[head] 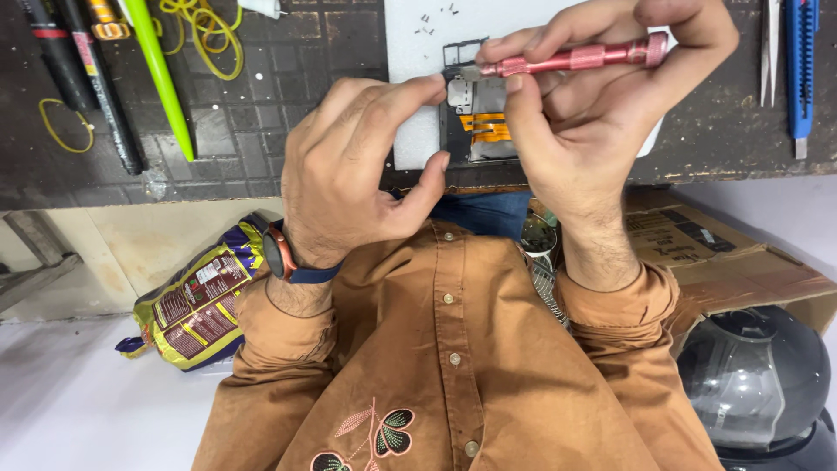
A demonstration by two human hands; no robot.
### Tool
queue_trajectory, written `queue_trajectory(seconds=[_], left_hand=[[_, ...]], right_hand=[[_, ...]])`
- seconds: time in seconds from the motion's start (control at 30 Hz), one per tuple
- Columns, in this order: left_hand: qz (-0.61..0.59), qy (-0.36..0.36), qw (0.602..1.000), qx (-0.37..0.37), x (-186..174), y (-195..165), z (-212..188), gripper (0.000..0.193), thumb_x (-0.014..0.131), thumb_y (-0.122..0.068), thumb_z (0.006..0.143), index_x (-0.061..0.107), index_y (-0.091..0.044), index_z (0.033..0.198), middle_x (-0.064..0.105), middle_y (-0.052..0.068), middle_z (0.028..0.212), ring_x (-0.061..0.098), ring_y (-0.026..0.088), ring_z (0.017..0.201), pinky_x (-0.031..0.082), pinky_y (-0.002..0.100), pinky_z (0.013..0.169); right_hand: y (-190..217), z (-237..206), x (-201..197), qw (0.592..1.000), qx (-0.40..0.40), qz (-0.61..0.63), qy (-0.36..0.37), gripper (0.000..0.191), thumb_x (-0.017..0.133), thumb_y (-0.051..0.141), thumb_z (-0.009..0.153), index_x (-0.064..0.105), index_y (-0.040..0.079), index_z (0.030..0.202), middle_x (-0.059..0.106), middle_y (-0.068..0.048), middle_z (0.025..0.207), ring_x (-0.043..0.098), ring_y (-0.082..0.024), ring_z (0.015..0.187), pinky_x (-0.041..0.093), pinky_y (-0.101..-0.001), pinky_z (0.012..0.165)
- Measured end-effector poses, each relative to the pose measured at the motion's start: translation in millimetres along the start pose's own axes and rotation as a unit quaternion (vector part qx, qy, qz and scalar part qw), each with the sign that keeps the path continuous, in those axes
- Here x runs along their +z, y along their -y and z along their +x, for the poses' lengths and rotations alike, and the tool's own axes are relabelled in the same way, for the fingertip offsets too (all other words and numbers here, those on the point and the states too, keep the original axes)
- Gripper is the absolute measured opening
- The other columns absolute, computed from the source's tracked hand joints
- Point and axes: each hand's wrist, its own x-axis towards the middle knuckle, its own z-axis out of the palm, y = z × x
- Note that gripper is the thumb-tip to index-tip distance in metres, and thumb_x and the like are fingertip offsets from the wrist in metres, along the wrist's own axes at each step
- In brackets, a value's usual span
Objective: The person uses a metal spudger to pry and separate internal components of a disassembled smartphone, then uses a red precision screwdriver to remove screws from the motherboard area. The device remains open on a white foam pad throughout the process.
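An opened phone (478, 118), dark-framed with an orange flex ribbon showing, lies on a white foam pad (414, 52) near the table (288, 113) edge. The left hand (357, 174) pinches the phone's frame, grip closed on it. The right hand (593, 113) clamps a slim pink metal screwdriver (571, 59), knurled, tip touching the phone's upper corner. A blue utility knife (799, 70) lies well apart at the side.

both hands crowd the opened phone (478, 122) on the white pad (418, 78). bare dark mat (261, 105) lies open to its left; rubber bands (205, 26), green stick (161, 74) and black pens (96, 87) block farther left, blue cutter (800, 70) to its right.
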Motion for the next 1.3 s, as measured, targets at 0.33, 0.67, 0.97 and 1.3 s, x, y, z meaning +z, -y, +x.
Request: queue_trajectory(seconds=[0.33,0.67,0.97,1.3], left_hand=[[0.009,-0.007,1.0,0.007,-0.1,-0.8,0.2,0.049,0.082,-0.008,0.09,0.059,-0.002,0.132,0.068,0.008,0.119,0.066,0.026,0.103,0.057,0.034,0.087],[0.01,0.001,1.0,-0.001,-0.4,0.3,-0.7,0.047,0.081,-0.007,0.088,0.06,-0.002,0.13,0.069,0.008,0.119,0.066,0.026,0.104,0.057,0.034,0.088],[0.009,-0.001,1.0,0.005,-0.7,-0.2,0.7,0.048,0.082,-0.008,0.089,0.06,-0.003,0.131,0.069,0.008,0.119,0.066,0.026,0.103,0.057,0.033,0.088],[0.007,-0.006,1.0,0.013,-1.4,-0.8,2.4,0.049,0.084,-0.008,0.09,0.059,-0.002,0.132,0.068,0.008,0.117,0.066,0.026,0.102,0.057,0.033,0.086]], right_hand=[[-5.3,2.7,-0.2,1.0,-0.007,-0.011,0.01,0.072,0.06,-0.024,0.115,0.015,0.025,0.142,0.051,-0.018,0.114,0.061,-0.023,0.096,0.063,-0.0404,0.101],[-5.3,3.4,-0.6,1.0,-0.008,-0.008,0.015,0.075,0.059,-0.024,0.116,0.012,0.026,0.144,0.051,-0.018,0.111,0.062,-0.025,0.095,0.062,-0.0412,0.102],[-3.1,2.2,0.4,0.999,-0.015,-0.04,0.007,0.076,0.057,-0.026,0.111,0.013,0.026,0.143,0.049,-0.021,0.113,0.06,-0.028,0.091,0.062,-0.0424,0.098],[-7.6,3.7,-0.5,0.999,-0.027,-0.039,0.012,0.078,0.058,-0.025,0.113,0.011,0.027,0.145,0.049,-0.021,0.115,0.063,-0.029,0.092,0.063,-0.0411,0.096]])
